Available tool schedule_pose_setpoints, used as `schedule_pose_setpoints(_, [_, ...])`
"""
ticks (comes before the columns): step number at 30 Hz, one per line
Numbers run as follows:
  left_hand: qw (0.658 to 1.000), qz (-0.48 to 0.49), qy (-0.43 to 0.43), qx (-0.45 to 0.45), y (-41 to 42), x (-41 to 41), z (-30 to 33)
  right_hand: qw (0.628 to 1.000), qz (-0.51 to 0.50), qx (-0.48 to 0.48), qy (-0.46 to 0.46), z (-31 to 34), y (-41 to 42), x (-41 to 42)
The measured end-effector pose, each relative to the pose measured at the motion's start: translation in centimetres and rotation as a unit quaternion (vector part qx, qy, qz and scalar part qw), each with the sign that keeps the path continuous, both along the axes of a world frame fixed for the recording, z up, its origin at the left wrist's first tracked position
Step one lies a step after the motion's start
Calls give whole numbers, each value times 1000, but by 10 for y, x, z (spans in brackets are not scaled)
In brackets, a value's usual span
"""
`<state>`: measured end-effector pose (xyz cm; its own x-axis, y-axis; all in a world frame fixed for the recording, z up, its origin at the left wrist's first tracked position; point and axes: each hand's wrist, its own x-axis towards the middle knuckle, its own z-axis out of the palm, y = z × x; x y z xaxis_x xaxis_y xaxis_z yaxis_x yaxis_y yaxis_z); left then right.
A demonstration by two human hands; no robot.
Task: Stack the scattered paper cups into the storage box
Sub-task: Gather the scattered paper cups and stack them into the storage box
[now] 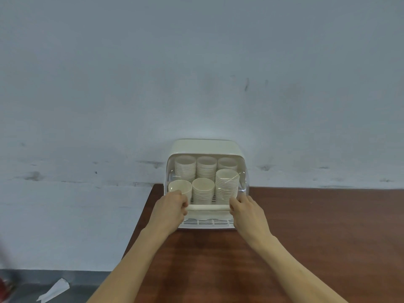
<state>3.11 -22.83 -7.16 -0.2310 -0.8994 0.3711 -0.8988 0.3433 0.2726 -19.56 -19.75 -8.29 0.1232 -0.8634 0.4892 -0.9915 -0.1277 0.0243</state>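
Head view: the storage box [204, 147] sits at lower centre of the frame, on the back edge of the worktop [317, 226], against the wall [196, 62]. Six stacks of paper cups [202, 190] stand inside, three behind and three in front; no loose cup shows outside. The left hand [172, 206] and right hand [246, 209] each curl a grip round an end of the clear lid's handle bar [208, 207]. Stacking looks finished; next, probably, comes seating the lid evenly.

A scuffed pale wall [196, 62] is rising beyond the hands; a brown wooden table [328, 226] is lying beneath them; grey floor [65, 281] is showing lower left.
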Motion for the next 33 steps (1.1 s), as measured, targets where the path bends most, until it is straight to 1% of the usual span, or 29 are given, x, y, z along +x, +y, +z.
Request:
schedule_pose_setpoints(9, [999,-11,29,-45,6,0,-11,999,0,-39,-9,-4,1,3])
schedule_pose_setpoints(13, [997,-15,29,-77,10,-1,-16,998,2,-61,-13,-6,4,5])
schedule_pose_setpoints(15, [996,-19,15,-89,13,-2,-16,998,2,-63,-9,-5,6,6])
schedule_pose_setpoints(20, [992,1,-85,-89,16,-8,-13,998,4,-56,17,2,9,9])
schedule_pose_setpoints(22, [990,7,-110,-89,16,-10,-13,998,2,-51,37,5,10,11])
schedule_pose_setpoints(27, [986,-1,-124,-108,16,-10,-12,997,4,-44,70,2,9,12])
schedule_pose_setpoints(33, [983,-11,-126,-133,18,-7,-15,995,4,-52,87,0,12,11])
